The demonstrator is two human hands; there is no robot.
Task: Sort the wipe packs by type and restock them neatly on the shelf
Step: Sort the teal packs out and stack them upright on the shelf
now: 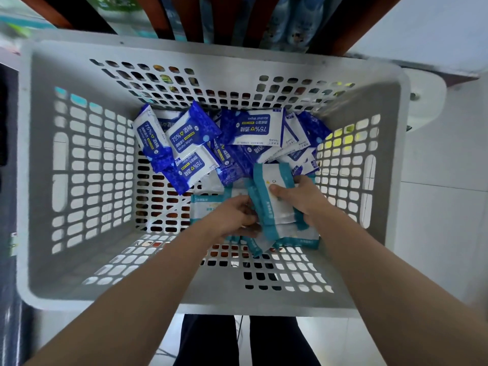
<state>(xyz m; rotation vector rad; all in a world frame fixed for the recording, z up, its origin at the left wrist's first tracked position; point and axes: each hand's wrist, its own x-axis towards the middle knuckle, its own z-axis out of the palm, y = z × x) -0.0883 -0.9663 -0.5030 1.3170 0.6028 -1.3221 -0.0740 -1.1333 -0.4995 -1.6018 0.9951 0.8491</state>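
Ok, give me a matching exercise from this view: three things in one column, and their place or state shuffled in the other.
Things:
1. blue alcohol wipe packs
2. teal-edged wipe packs
3. white basket

Place or state:
A. perforated, holding every pack
B. on the near side, some gripped by the left hand and right hand
C. piled toward the far wall

Pairs: 1-C, 2-B, 3-A
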